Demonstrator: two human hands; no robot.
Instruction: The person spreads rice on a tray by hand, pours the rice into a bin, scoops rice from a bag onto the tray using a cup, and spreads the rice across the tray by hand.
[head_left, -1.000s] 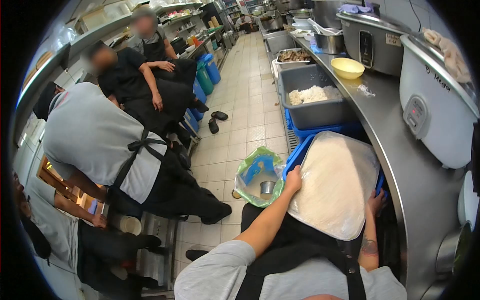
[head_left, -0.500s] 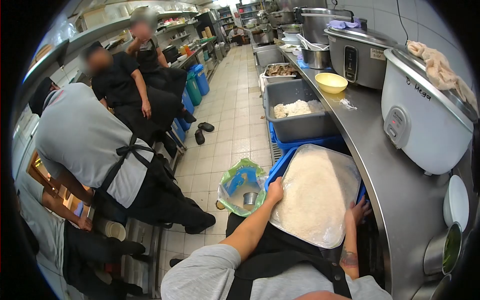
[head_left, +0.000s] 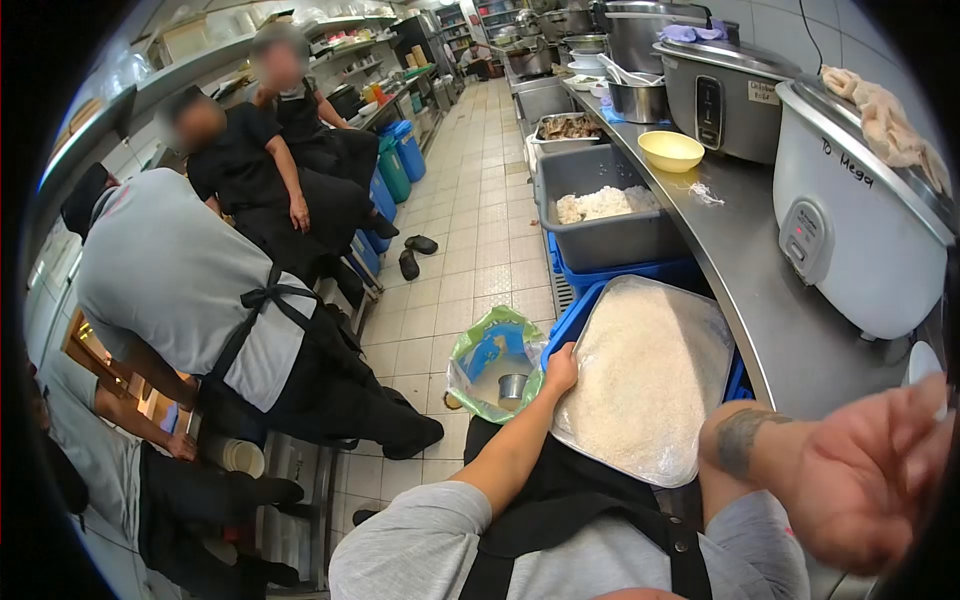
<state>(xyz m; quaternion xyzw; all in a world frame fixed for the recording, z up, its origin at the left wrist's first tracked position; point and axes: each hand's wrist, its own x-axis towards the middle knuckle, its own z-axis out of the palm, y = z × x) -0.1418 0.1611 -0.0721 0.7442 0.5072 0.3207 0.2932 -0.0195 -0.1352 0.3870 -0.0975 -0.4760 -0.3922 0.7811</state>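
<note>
Rice (head_left: pixel 645 375), pale and loose-grained: one broad load in a clear tray (head_left: pixel 612 457), set in or on a blue tub (head_left: pixel 575 322), directly in front of the body and beside the steel worktop (head_left: pixel 735 280); exact seating hidden. Left hand (head_left: pixel 562 368): grip closed on the tray's left edge, close against the tub's rim. Right hand (head_left: pixel 865 480): raised near the lens, well apart from the tray, fingers bent and blurred; cannot tell wide from narrow, nor empty from holding. Bag-lined bucket (head_left: pixel 467 385), metal cup (head_left: pixel 512 388) inside: on the floor, just beyond the left hand. Step in hand, by judgement: steadying the load one-handed. Best done with firm left hold, tray level, body close behind the near edge. Probable handling: heavy, prone to sliding grain at any tilt. Chief risk: spillage toward bucket or floor. For any shift of the tray, advisable: both hands on opposite edges, fingers spread along the plastic rather than pinching, ample clearance from the worktop's edge.
</note>
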